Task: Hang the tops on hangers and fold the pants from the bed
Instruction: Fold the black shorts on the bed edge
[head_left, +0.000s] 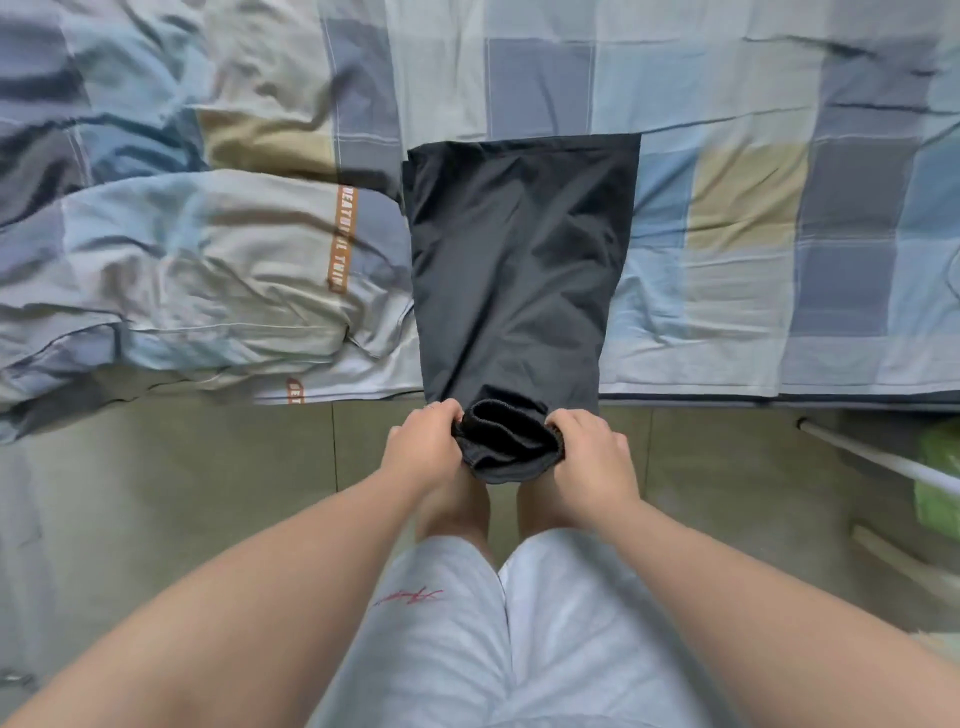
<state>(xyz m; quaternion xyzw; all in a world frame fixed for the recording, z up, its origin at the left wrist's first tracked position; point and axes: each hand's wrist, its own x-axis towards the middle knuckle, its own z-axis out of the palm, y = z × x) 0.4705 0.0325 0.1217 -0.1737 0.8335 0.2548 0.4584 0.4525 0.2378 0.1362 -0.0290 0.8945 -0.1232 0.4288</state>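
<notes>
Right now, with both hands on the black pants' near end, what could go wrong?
The left hand and right hand grip the bunched near end of the black pants past the bed edge; a pull could drag the flat part off. Creases across the fabric may get folded in.

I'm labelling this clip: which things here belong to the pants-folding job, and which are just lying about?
In the job: black pants, gripped by left hand and right hand; bed.
Lying about: crumpled duvet, white pole, green item.
</notes>
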